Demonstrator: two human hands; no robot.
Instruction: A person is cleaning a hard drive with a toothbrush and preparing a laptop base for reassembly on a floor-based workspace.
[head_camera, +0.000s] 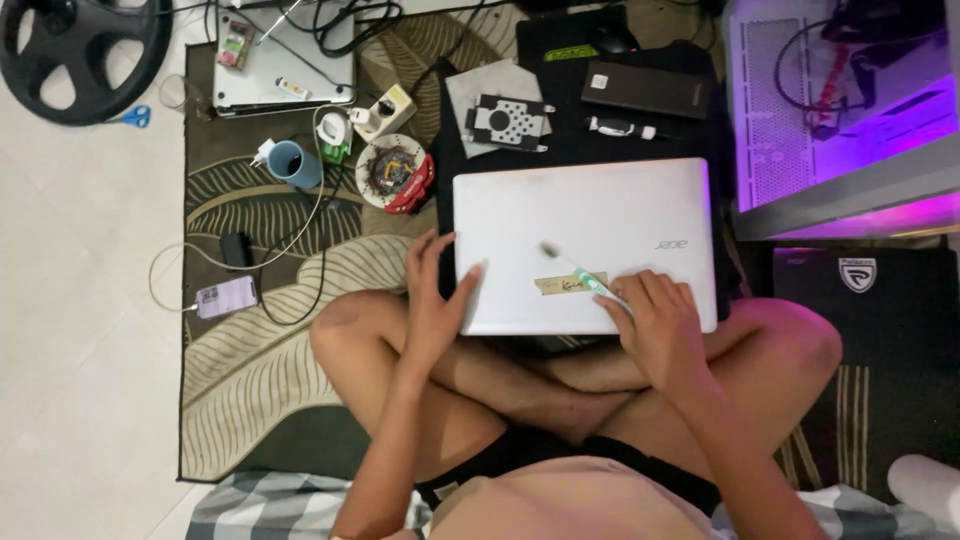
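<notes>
A closed white laptop (590, 225) lies in front of my crossed legs, on a black mat. My left hand (437, 298) grips its left edge, thumb on top of the lid. My right hand (655, 325) rests on the lid's near right part and holds a green and white toothbrush (580, 274), whose head points up and left over the lid. A strip of tan tape (562, 285) is stuck to the lid under the brush.
A patterned rug (250, 370) holds a blue mug (293, 163), a round dish of small parts (392, 172), a phone (227, 297), cables and a second silver laptop (285, 60). A metal bracket (508, 122) and a black box (647, 88) lie beyond the lid. A lit computer case (840, 100) stands right.
</notes>
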